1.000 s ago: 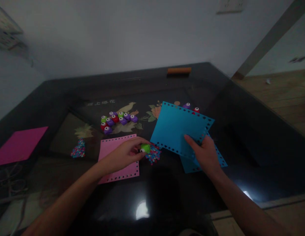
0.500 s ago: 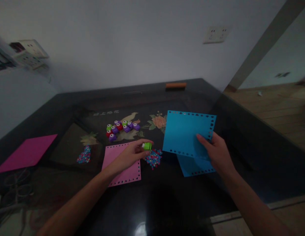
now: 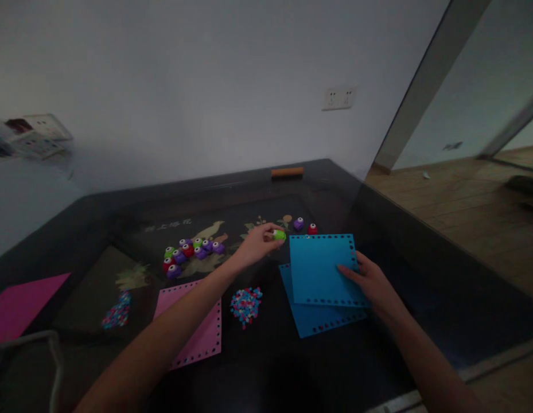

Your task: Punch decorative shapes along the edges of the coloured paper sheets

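Observation:
Between the fingertips of my left hand (image 3: 260, 244) is a small green craft punch (image 3: 279, 235), just left of the top left corner of a blue paper sheet (image 3: 320, 267). That sheet has small punched shapes along its top, right and bottom edges. My right hand (image 3: 373, 281) grips it at the right side, thumb on top. Under it lies a second blue sheet (image 3: 298, 315), also punched along its edges. Beyond the held sheet stand a purple punch (image 3: 298, 224) and a red punch (image 3: 312, 229). A pile of coloured paper confetti (image 3: 246, 305) lies below my left hand.
Several red, green and purple punches (image 3: 189, 250) cluster left of centre. A punched pink sheet (image 3: 210, 335) lies partly under my left forearm. Farther left are more confetti (image 3: 119, 312) and a magenta sheet (image 3: 29, 304). An orange-brown stick (image 3: 287, 172) rests near the dark table's back edge.
My left hand has moved right and away from me with the green craft punch, leaving the confetti pile. The view has shifted, and the purple and red punches behind the blue sheet now show.

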`<state>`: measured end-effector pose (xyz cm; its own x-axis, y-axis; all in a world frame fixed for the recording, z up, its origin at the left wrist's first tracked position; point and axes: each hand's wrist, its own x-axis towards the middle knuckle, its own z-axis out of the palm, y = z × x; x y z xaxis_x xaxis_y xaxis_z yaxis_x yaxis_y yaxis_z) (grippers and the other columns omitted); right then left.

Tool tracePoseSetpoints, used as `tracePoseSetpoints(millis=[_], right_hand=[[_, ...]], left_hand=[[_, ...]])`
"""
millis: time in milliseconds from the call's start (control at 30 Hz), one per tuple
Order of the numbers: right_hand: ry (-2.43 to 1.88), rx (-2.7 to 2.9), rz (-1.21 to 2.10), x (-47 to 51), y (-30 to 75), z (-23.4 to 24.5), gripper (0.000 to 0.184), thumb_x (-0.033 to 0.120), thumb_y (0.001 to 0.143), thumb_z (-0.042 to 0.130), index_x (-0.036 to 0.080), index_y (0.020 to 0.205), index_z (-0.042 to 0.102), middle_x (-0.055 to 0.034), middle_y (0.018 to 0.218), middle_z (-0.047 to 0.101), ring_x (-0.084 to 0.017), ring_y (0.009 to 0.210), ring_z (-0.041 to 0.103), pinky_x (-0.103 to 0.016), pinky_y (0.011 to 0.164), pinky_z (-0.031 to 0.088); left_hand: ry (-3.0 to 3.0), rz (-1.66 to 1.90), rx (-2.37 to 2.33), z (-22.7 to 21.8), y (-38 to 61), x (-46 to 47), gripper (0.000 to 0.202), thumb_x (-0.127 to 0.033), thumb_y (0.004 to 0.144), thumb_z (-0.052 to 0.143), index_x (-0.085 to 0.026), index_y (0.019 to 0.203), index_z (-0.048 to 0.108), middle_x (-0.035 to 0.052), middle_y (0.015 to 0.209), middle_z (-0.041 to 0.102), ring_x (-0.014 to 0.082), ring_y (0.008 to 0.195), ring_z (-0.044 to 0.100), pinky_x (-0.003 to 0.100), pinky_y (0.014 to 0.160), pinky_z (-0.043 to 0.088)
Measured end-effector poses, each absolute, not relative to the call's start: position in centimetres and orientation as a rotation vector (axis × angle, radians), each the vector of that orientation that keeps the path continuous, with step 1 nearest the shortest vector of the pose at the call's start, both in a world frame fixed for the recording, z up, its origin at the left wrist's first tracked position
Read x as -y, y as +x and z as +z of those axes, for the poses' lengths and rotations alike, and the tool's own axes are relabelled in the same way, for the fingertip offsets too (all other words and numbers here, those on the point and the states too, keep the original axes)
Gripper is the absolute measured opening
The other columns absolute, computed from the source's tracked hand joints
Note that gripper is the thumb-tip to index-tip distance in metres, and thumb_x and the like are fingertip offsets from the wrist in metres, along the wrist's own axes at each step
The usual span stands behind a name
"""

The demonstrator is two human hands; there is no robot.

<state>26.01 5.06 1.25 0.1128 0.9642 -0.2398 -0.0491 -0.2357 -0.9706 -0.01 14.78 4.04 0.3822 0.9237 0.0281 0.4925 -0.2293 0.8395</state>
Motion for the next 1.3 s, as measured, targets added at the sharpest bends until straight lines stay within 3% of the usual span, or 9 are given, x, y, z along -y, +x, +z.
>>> tracePoseSetpoints(millis=[167,367,633,933,1133,1300], right_hand=[[-1.396,1.016,1.330,-5.0,26.0,1.2,0.047,0.050,0.069,0.071,0.022,0.105,0.062,-0.0082,0.105,0.071,-0.029,0.087,0.068,-0.042,0.073,0.056],[-1.363,1.060,1.342,-5.1,26.3,0.9,0.048,0.050,0.073,0.067,0.020,0.109,0.061,-0.0091,0.107,0.070,-0.029,0.092,0.067,-0.043,0.078,0.054],[-1.364,1.114,1.296,-4.9,26.2,1.4,0.037,0.044,0.076,0.065,0.021,0.105,0.064,-0.0072,0.103,0.071,-0.026,0.088,0.067,-0.042,0.078,0.054],[-1.357,1.105,1.290,-5.1,26.3,1.1,0.038,0.045,0.073,0.068,0.021,0.102,0.065,-0.0075,0.099,0.071,-0.029,0.090,0.067,-0.046,0.078,0.054],[-1.369,1.083,1.293,-5.0,26.5,1.5,0.036,0.043,0.071,0.070,0.020,0.097,0.064,-0.0068,0.095,0.072,-0.027,0.083,0.068,-0.044,0.076,0.054],[-1.375,1.051,1.337,-4.9,26.5,1.8,0.036,0.041,0.068,0.073,0.020,0.096,0.063,-0.0060,0.089,0.073,-0.025,0.075,0.068,-0.039,0.068,0.056]], left_hand=[[2.019,0.666,-1.392,1.9,3.4,-19.4,0.027,-0.019,0.076,0.065,-0.018,0.103,0.065,0.0059,0.094,0.070,0.0215,0.086,0.065,0.032,0.075,0.050],[2.191,0.572,-1.503,0.2,4.7,-20.5,0.023,-0.018,0.077,0.065,-0.016,0.100,0.067,0.0087,0.105,0.068,0.0243,0.100,0.061,0.035,0.089,0.046],[2.286,0.443,-1.581,-0.4,5.1,-22.3,0.030,-0.031,0.090,0.056,-0.016,0.116,0.056,0.0096,0.118,0.058,0.0223,0.100,0.060,0.043,0.084,0.051],[2.267,0.516,-1.653,-0.7,6.3,-24.2,0.031,-0.032,0.091,0.055,-0.017,0.118,0.054,0.0095,0.119,0.057,0.0222,0.099,0.060,0.043,0.082,0.052],[2.245,0.658,-1.615,1.0,4.5,-22.2,0.037,-0.017,0.082,0.061,-0.012,0.118,0.054,0.0147,0.117,0.058,0.0222,0.095,0.061,0.037,0.085,0.049],[2.234,0.739,-1.477,3.2,0.8,-15.4,0.031,-0.013,0.084,0.052,-0.017,0.115,0.056,0.0076,0.107,0.063,0.0175,0.086,0.061,0.033,0.081,0.049]])
